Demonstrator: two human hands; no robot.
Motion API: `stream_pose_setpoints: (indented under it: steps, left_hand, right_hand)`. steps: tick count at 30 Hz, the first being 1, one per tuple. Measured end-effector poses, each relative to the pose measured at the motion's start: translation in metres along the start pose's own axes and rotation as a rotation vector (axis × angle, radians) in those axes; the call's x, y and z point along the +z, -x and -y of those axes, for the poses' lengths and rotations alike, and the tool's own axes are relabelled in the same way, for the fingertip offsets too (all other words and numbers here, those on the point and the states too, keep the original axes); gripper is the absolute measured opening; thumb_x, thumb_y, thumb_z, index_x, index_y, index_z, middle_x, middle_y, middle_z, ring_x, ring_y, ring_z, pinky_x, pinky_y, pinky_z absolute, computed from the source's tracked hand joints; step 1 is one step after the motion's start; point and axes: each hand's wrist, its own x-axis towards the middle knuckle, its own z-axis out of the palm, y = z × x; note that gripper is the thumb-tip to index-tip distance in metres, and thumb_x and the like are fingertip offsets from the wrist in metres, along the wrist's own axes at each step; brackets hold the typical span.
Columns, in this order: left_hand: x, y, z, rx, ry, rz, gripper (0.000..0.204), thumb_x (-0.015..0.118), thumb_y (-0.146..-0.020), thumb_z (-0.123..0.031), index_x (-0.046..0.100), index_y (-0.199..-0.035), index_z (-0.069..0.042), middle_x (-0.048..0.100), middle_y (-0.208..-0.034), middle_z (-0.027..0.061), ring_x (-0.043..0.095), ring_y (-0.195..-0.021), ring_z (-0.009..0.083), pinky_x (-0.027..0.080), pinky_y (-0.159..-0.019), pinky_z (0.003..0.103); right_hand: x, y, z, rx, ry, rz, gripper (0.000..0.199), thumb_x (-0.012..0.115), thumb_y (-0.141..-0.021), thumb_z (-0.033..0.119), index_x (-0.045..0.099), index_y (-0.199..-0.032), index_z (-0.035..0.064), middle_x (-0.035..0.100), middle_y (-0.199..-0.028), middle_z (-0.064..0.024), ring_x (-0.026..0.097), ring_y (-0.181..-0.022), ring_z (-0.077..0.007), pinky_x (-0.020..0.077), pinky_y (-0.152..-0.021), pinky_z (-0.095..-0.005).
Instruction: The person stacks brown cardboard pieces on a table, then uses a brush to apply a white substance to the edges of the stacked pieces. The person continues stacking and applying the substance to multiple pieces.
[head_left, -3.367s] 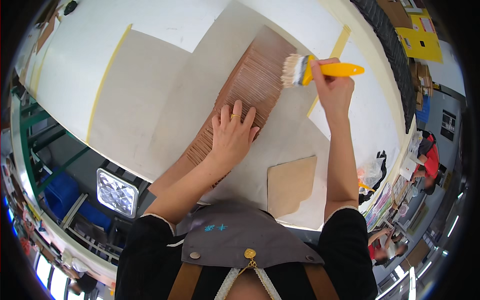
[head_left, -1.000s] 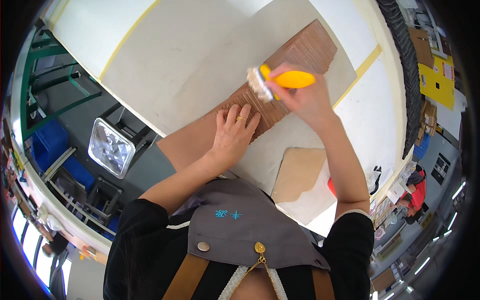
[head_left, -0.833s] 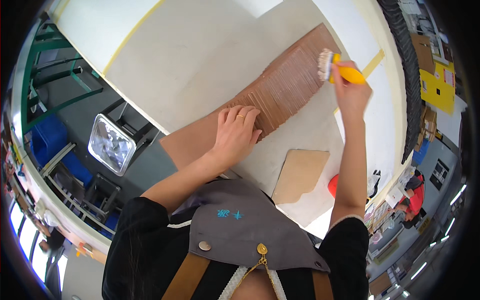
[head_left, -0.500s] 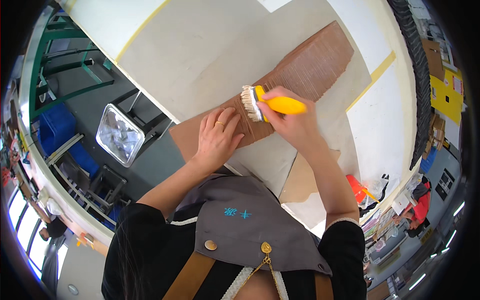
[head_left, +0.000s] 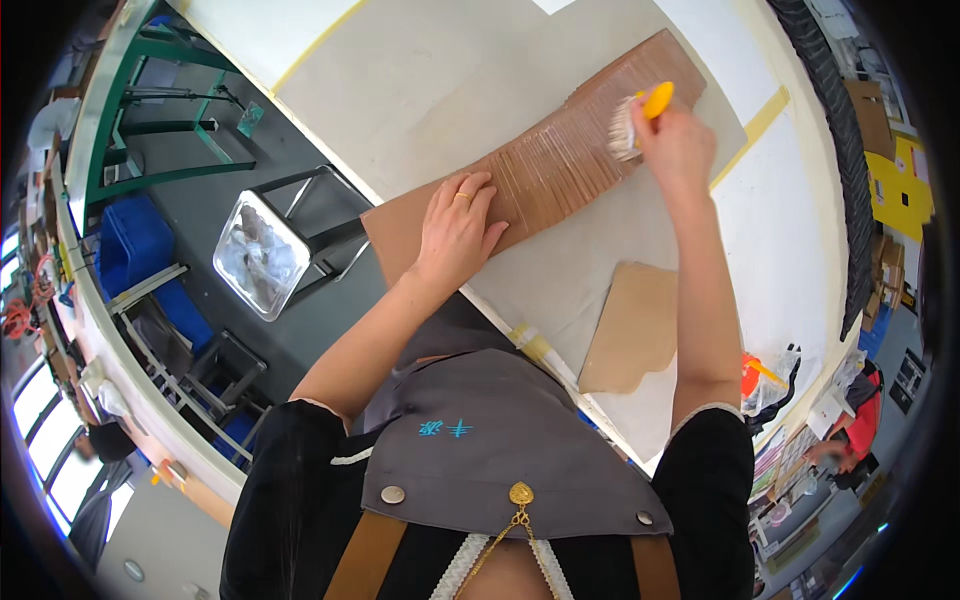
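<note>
On the table (head_left: 420, 70), your left hand (head_left: 455, 228) lies flat on the light, bendy cardboard sheet (head_left: 560, 165); your right hand (head_left: 672, 145) clamps the brush (head_left: 635, 118). Pin it near the edge, I'd say.

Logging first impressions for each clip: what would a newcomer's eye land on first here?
Most striking is the long brown corrugated cardboard strip lying slantwise across the pale table, with the right hand pressing a yellow-handled brush onto its far end. The left hand lies flat on the strip's near end, a ring on one finger. Off the table's edge, at left, a clear bin of crumpled scraps stands out against the dark floor.
</note>
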Motion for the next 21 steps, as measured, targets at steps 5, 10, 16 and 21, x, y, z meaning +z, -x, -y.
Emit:
stream_pose_setpoints:
  steps: [5,10,16,21]
  left_hand:
    - [0.0,0.0,0.0,0.014,-0.015,0.01,0.05,0.082,-0.077,-0.026,0.065,-0.116,0.0,0.056,-0.132,0.0095,0.051,-0.125,0.0314,0.045,-0.103,0.044]
    - [0.0,-0.003,-0.001,0.018,-0.111,0.063,0.052,0.083,-0.077,-0.03,0.063,-0.116,-0.001,0.053,-0.133,0.0091,0.05,-0.123,0.0288,0.043,-0.102,0.043]
    - [0.0,-0.008,0.001,0.037,-0.122,0.121,0.054,0.082,-0.077,-0.032,0.06,-0.116,-0.002,0.051,-0.132,0.0111,0.048,-0.123,0.0302,0.039,-0.1,0.045]
    - [-0.001,-0.015,0.003,0.016,-0.108,0.226,0.056,0.081,-0.077,-0.032,0.055,-0.116,0.0,0.048,-0.133,0.0131,0.045,-0.123,0.0325,0.037,-0.098,0.047]
  right_hand:
    - [-0.007,0.039,0.025,-0.181,-0.389,0.075,0.026,0.068,-0.095,0.036,0.068,-0.088,0.0109,0.064,-0.065,-0.0083,0.062,-0.06,-0.0297,0.0488,-0.058,-0.0394]
    - [-0.017,0.04,-0.006,0.108,0.141,-0.151,0.026,0.067,-0.095,0.036,0.067,-0.086,0.0109,0.068,-0.07,-0.0094,0.065,-0.062,-0.029,0.0491,-0.057,-0.0394]
    - [-0.005,0.061,0.012,0.064,-0.188,-0.104,0.018,0.071,-0.094,0.032,0.069,-0.091,0.0146,0.068,-0.069,-0.0051,0.065,-0.061,-0.0229,0.0482,-0.056,-0.0334]
    - [-0.027,0.055,0.019,0.344,0.153,-0.227,0.02,0.069,-0.094,0.036,0.066,-0.093,0.0166,0.065,-0.066,-0.0088,0.066,-0.061,-0.0277,0.0491,-0.056,-0.0389]
